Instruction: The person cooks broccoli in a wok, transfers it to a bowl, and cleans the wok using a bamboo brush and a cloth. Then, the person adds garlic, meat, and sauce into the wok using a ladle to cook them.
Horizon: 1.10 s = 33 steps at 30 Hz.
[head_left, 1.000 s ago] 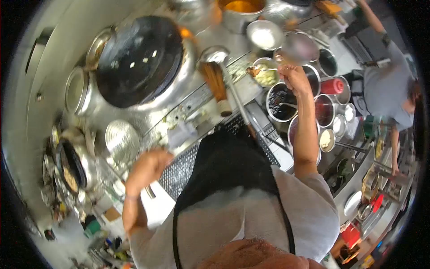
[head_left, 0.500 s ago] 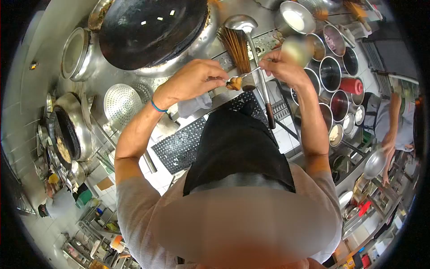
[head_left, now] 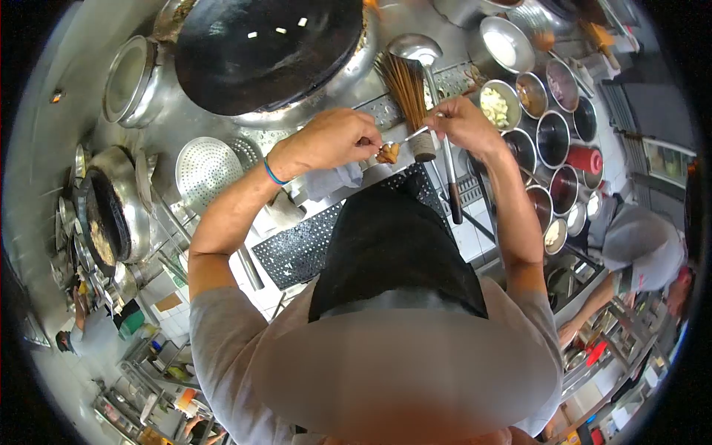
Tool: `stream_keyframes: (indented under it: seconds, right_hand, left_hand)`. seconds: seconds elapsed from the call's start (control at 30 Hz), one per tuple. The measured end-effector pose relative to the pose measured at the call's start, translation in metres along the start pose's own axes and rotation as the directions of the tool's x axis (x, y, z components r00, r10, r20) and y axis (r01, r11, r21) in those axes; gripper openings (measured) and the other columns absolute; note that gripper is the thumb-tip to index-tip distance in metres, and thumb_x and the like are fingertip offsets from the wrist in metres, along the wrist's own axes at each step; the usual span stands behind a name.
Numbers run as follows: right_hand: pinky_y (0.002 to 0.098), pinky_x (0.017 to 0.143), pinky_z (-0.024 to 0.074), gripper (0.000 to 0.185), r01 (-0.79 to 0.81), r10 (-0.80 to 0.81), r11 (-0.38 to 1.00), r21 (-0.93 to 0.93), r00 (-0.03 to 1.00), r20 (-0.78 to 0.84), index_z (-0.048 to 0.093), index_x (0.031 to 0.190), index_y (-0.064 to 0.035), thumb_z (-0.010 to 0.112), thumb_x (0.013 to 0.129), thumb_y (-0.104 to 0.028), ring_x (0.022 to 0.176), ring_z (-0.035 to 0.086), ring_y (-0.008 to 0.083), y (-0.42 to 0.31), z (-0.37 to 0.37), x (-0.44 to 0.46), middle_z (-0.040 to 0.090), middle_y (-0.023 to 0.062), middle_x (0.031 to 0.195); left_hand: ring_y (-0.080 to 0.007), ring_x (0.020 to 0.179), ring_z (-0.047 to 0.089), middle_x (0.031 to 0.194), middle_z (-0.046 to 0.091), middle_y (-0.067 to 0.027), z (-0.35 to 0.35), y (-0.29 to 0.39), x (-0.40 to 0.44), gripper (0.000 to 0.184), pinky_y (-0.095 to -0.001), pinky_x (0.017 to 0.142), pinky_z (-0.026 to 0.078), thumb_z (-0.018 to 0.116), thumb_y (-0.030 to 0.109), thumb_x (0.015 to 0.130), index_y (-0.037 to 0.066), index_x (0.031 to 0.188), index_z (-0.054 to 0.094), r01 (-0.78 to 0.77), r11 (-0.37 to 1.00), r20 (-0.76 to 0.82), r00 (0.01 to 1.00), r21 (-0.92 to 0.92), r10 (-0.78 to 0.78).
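My right hand [head_left: 463, 124] grips the handle of a small spoon [head_left: 415, 134] that holds a brown food piece [head_left: 388, 153]. My left hand [head_left: 337, 139], with a blue band at its wrist, has thumb and fingers pinched together beside the spoon's bowl; what they hold, if anything, is too small to tell. Beyond my hands lie a bamboo brush [head_left: 406, 93] and a long-handled ladle [head_left: 415, 48]. Several white pieces lie in the large black wok [head_left: 259, 63] at the upper left.
A perforated skimmer [head_left: 206, 174] lies left of my left forearm. Several metal pots, among them a bowl of pale chopped food [head_left: 498, 104], and a red container [head_left: 584, 159] stand at right. A co-worker [head_left: 641, 241] bends over at far right; another person [head_left: 96, 334] is at far left.
My left hand has come up to the spoon, which my right hand has brought leftward from the pots. The co-worker at right has shifted and bent down.
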State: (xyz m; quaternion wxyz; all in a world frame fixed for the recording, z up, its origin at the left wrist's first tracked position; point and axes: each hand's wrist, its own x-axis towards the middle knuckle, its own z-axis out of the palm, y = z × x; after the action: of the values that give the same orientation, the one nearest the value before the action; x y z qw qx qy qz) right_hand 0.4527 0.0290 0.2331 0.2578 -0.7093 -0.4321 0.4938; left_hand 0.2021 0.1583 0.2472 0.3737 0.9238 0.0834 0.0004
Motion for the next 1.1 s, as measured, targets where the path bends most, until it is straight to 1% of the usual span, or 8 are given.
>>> stream_keyframes:
  seconds: [0.17, 0.3, 0.43, 0.63, 0.7, 0.8, 0.97, 1.1]
  right_hand:
    - [0.0276, 0.052, 0.0354, 0.020, 0.038, -0.030, 0.994, 0.106, 0.997, -0.072, 0.070, 0.076, -0.0019, 0.069, 0.088, -0.018, 0.055, 0.048, 0.0084, 0.001, 0.008, 0.000, 0.060, 0.0020, 0.063]
    - [0.0232, 0.040, 0.0236, 0.014, 0.020, 0.011, 0.960, 0.278, 0.994, -0.107, 0.067, 0.080, -0.0022, 0.065, 0.090, -0.012, 0.044, 0.039, 0.0042, -0.009, 0.000, -0.004, 0.056, 0.0007, 0.062]
    - [0.0233, 0.036, 0.0219, 0.020, 0.071, 0.002, 0.881, 0.468, 0.988, -0.153, 0.066, 0.081, -0.0018, 0.065, 0.094, -0.017, 0.039, 0.036, 0.0038, -0.025, 0.001, 0.014, 0.056, -0.0006, 0.061]
    - [0.0251, 0.042, 0.0316, 0.018, 0.302, -0.067, 0.743, 0.597, 0.922, -0.382, 0.070, 0.093, 0.0004, 0.067, 0.094, -0.017, 0.047, 0.045, 0.0066, -0.061, 0.027, 0.065, 0.062, 0.0026, 0.068]
    - [0.0300, 0.052, 0.0432, 0.022, 0.518, -0.247, 0.796, 0.314, 0.750, -0.613, 0.072, 0.094, 0.0014, 0.069, 0.092, -0.020, 0.057, 0.056, 0.0143, -0.044, 0.052, 0.126, 0.067, 0.0059, 0.075]
    - [0.0367, 0.072, 0.0507, 0.021, 0.482, -0.523, 0.830, -0.283, 0.493, -0.695, 0.075, 0.095, -0.0029, 0.072, 0.089, -0.022, 0.076, 0.066, 0.0290, -0.020, 0.079, 0.174, 0.070, 0.0143, 0.084]
    - [0.0362, 0.069, 0.0495, 0.019, 0.500, -0.387, 0.856, -0.127, 0.459, -0.800, 0.075, 0.094, -0.0022, 0.072, 0.089, -0.020, 0.074, 0.064, 0.0296, -0.013, 0.069, 0.142, 0.067, 0.0157, 0.081]
    - [0.0291, 0.066, 0.0463, 0.018, 0.470, -0.247, 0.878, -0.092, 0.280, -0.928, 0.074, 0.096, 0.0012, 0.071, 0.091, -0.016, 0.072, 0.059, 0.0135, 0.024, 0.024, 0.079, 0.069, 0.0071, 0.079]
  left_hand:
    - [-0.0302, 0.079, 0.065, 0.086, 0.066, -0.0090, -0.087, 0.027, -0.044, 0.010, -0.0368, 0.070, 0.053, 0.071, 0.010, 0.079, 0.007, 0.088, 0.070, 0.053, 0.988, -0.420, 0.907, 0.146, 0.013]
    - [-0.0095, 0.089, 0.064, 0.099, 0.073, -0.0060, -0.214, 0.016, -0.091, 0.017, -0.0250, 0.076, 0.051, 0.064, 0.007, 0.093, -0.002, 0.104, 0.072, 0.412, 0.888, -0.876, 0.481, 0.206, -0.020]
    - [-0.0365, 0.110, 0.065, 0.122, 0.062, -0.0301, -0.358, -0.110, -0.106, 0.055, -0.0437, 0.094, 0.050, 0.053, 0.008, 0.088, 0.001, 0.142, 0.047, 0.713, 0.542, -0.854, 0.520, 0.445, 0.017]
    - [-0.0382, 0.128, 0.054, 0.139, 0.054, -0.0239, -0.283, -0.049, -0.097, 0.058, -0.0434, 0.107, 0.043, 0.058, 0.007, 0.089, 0.004, 0.146, 0.044, 0.375, 0.911, -0.851, 0.523, 0.171, -0.056]
    - [-0.0153, 0.104, 0.066, 0.125, 0.066, -0.0119, -0.246, -0.051, -0.094, 0.037, -0.0263, 0.086, 0.052, 0.059, 0.011, 0.098, -0.001, 0.133, 0.058, 0.190, 0.980, -0.837, 0.545, 0.063, -0.052]
    - [-0.0142, 0.102, 0.065, 0.121, 0.067, -0.0093, -0.182, -0.010, -0.105, 0.035, -0.0277, 0.089, 0.051, 0.062, 0.010, 0.096, -0.003, 0.129, 0.060, 0.166, 0.976, -0.750, 0.627, -0.138, -0.213]
    - [-0.0205, 0.108, 0.065, 0.117, 0.069, -0.0140, -0.088, 0.042, -0.166, 0.036, -0.0323, 0.094, 0.049, 0.062, 0.009, 0.095, -0.007, 0.127, 0.060, 0.200, 0.827, -0.520, 0.693, -0.526, -0.499]
    - [-0.0263, 0.103, 0.067, 0.114, 0.069, -0.0193, -0.026, 0.040, -0.200, 0.035, -0.0350, 0.092, 0.051, 0.063, 0.014, 0.095, -0.008, 0.122, 0.061, 0.179, 0.723, -0.456, 0.670, -0.667, -0.586]
